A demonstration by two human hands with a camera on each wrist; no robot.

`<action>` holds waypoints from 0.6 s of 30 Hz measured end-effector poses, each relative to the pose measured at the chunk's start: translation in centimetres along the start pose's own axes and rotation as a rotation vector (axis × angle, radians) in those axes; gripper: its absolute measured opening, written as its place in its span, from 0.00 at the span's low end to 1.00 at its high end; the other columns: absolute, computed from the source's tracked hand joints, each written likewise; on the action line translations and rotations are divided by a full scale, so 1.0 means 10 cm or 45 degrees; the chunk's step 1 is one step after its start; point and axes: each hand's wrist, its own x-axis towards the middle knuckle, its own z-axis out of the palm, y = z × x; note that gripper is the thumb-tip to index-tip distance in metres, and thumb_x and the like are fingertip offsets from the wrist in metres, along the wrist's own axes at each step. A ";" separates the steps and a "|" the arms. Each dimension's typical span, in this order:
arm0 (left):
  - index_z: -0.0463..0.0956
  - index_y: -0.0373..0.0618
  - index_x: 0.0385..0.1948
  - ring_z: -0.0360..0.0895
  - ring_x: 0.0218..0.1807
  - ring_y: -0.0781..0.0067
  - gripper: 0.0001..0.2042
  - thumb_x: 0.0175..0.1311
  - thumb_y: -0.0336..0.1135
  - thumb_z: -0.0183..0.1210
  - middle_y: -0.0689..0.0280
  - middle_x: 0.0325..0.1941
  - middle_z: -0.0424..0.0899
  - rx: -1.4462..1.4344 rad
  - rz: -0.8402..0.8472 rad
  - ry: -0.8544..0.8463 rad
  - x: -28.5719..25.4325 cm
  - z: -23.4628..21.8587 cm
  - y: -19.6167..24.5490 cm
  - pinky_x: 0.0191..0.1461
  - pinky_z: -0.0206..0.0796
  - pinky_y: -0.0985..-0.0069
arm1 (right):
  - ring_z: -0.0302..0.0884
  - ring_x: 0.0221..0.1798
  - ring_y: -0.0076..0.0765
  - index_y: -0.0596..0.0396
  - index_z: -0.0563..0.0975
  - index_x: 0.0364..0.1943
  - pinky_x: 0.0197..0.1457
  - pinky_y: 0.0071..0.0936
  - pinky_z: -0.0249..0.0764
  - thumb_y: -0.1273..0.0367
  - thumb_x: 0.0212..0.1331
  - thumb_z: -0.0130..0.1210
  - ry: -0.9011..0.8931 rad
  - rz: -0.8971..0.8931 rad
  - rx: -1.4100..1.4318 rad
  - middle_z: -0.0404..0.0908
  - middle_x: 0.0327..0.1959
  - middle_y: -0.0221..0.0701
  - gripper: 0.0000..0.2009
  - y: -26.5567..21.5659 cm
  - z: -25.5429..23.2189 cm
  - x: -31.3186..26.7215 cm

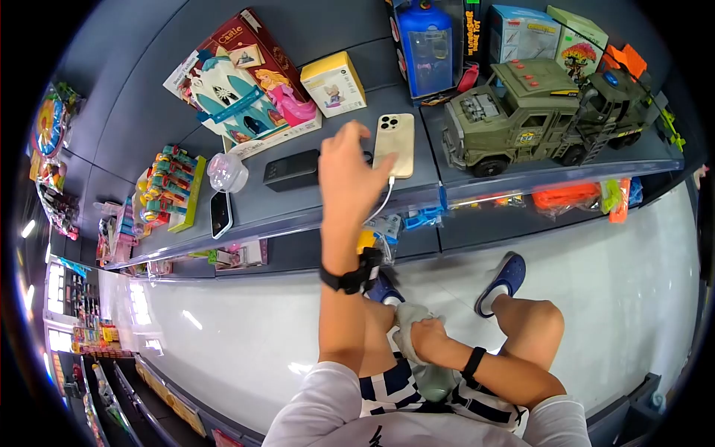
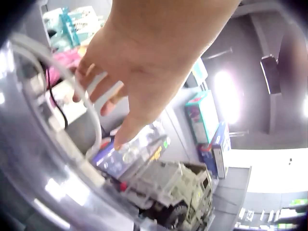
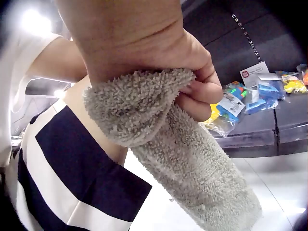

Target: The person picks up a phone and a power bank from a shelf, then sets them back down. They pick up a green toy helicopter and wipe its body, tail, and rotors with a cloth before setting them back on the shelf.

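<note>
Head: your left hand [image 1: 347,175], loosely spread, hovers by the gold phone [image 1: 398,139] on the shelf [image 1: 277,209]; probably a reach. Left wrist: it's empty; next likely calls for pinching. Right wrist: your right hand [image 3: 159,48] grips grey cloth [image 3: 204,173].

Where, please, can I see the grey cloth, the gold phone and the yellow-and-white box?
Grey cloth [image 3: 190,159]: right wrist view, on its fuzzy middle.
Gold phone [image 1: 398,141]: head view, on its back.
Yellow-and-white box [image 1: 334,89]: head view, on its printed front.
</note>
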 end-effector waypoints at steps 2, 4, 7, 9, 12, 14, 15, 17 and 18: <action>0.77 0.46 0.49 0.76 0.55 0.51 0.23 0.46 0.27 0.67 0.57 0.49 0.83 0.031 0.076 0.019 -0.06 -0.21 -0.29 0.59 0.66 0.61 | 0.86 0.50 0.37 0.50 0.86 0.36 0.51 0.30 0.78 0.67 0.53 0.63 0.069 -0.034 -0.027 0.88 0.40 0.32 0.08 0.04 0.06 -0.04; 0.76 0.50 0.54 0.74 0.60 0.52 0.28 0.44 0.22 0.62 0.60 0.55 0.83 0.185 0.058 -0.040 -0.11 -0.40 -0.52 0.65 0.60 0.55 | 0.86 0.49 0.37 0.50 0.86 0.36 0.50 0.30 0.78 0.67 0.53 0.63 0.134 -0.065 -0.060 0.88 0.39 0.32 0.07 0.08 0.05 -0.04; 0.74 0.55 0.58 0.67 0.69 0.56 0.30 0.48 0.23 0.62 0.65 0.64 0.77 0.333 0.072 -0.090 -0.20 -0.37 -0.87 0.70 0.49 0.43 | 0.87 0.46 0.38 0.51 0.86 0.34 0.49 0.31 0.79 0.67 0.52 0.62 0.167 -0.002 0.001 0.88 0.37 0.33 0.07 0.04 0.04 -0.09; 0.73 0.58 0.60 0.64 0.71 0.56 0.29 0.52 0.28 0.65 0.67 0.65 0.74 0.472 0.171 -0.132 -0.23 -0.27 -1.05 0.70 0.48 0.42 | 0.88 0.42 0.40 0.50 0.86 0.31 0.47 0.33 0.79 0.67 0.51 0.62 0.185 -0.029 0.024 0.88 0.35 0.35 0.06 0.02 -0.02 -0.11; 0.73 0.59 0.60 0.64 0.68 0.57 0.27 0.56 0.33 0.67 0.67 0.61 0.74 0.385 0.168 -0.185 -0.19 -0.28 -1.16 0.70 0.46 0.43 | 0.88 0.41 0.40 0.50 0.86 0.30 0.45 0.34 0.80 0.67 0.51 0.61 0.180 -0.082 0.038 0.88 0.35 0.36 0.06 0.03 0.02 -0.05; 0.74 0.57 0.59 0.65 0.66 0.57 0.25 0.57 0.34 0.67 0.65 0.60 0.74 0.297 0.271 -0.197 -0.16 -0.33 -1.21 0.71 0.44 0.47 | 0.88 0.41 0.40 0.49 0.86 0.30 0.44 0.35 0.80 0.67 0.52 0.60 0.173 -0.097 0.008 0.88 0.34 0.36 0.06 0.06 -0.02 -0.05; 0.74 0.57 0.59 0.65 0.66 0.57 0.25 0.57 0.34 0.67 0.65 0.60 0.74 0.301 0.283 -0.203 -0.13 -0.34 -1.23 0.71 0.44 0.47 | 0.88 0.41 0.40 0.48 0.86 0.29 0.44 0.36 0.79 0.68 0.52 0.59 0.158 -0.113 -0.005 0.88 0.34 0.36 0.06 0.03 -0.01 -0.04; 0.74 0.57 0.58 0.64 0.67 0.56 0.24 0.57 0.34 0.66 0.64 0.61 0.74 0.223 0.306 -0.185 -0.14 -0.41 -1.16 0.72 0.42 0.49 | 0.88 0.41 0.40 0.47 0.86 0.27 0.44 0.36 0.79 0.68 0.53 0.58 0.208 -0.052 0.051 0.88 0.33 0.35 0.06 -0.07 -0.12 -0.09; 0.74 0.52 0.59 0.69 0.63 0.59 0.26 0.56 0.29 0.67 0.63 0.59 0.75 0.236 0.343 -0.100 -0.13 -0.45 -1.10 0.71 0.50 0.54 | 0.88 0.40 0.39 0.46 0.86 0.26 0.43 0.36 0.78 0.67 0.53 0.57 0.254 0.008 0.083 0.88 0.33 0.34 0.06 -0.08 -0.16 -0.11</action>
